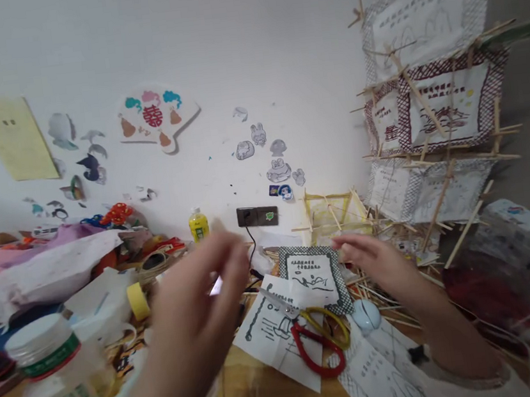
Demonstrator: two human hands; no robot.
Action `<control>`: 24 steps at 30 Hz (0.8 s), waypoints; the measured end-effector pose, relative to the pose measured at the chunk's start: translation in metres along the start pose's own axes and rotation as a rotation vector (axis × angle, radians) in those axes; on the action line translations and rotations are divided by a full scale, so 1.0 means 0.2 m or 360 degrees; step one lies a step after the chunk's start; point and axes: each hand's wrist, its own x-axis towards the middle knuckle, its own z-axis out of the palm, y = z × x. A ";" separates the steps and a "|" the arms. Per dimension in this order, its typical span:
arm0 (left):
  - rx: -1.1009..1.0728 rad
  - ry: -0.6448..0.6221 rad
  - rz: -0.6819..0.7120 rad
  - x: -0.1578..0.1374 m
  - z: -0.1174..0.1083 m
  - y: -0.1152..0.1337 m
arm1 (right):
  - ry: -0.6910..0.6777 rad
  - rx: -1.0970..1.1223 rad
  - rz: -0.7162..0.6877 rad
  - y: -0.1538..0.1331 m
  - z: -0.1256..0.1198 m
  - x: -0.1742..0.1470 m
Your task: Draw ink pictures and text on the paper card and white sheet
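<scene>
My left hand (195,297) is raised at centre left, blurred by motion. Its thumb and forefinger curl together in a pinch; anything between them is too small or smeared to name. My right hand (366,260) hovers at right of centre, fingertips bunched and pointing left. What they hold, if anything, does not show. Between the hands lies a drawn paper panel with a dark patterned border (310,273). Scissors with red and yellow handles (313,337) rest partly open on a drawn paper sheet (262,334). Beside them sits a pale blue rounded object (366,315).
A tall stick frame with drawn paper panels (447,105) stands at right, near a small yellow frame (332,213). Loose thin sticks (384,303) lie below. At left are a lidded clear bottle (58,378), yellow tape (137,301) and piled cloth (46,270). A black cable (253,245) hangs from the socket.
</scene>
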 end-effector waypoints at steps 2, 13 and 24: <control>-0.0138 -0.0279 -0.0011 0.02 0.16 0.05 | -0.0279 0.0373 -0.0161 -0.16 0.11 -0.05; -0.0266 -0.0718 -0.0122 0.09 0.36 -0.11 | 0.0716 0.0853 -0.0115 -0.14 -0.02 -0.03; 0.0380 -0.1142 -0.0583 0.06 0.45 -0.76 | 0.1534 0.1704 0.0254 -0.07 -0.45 -0.06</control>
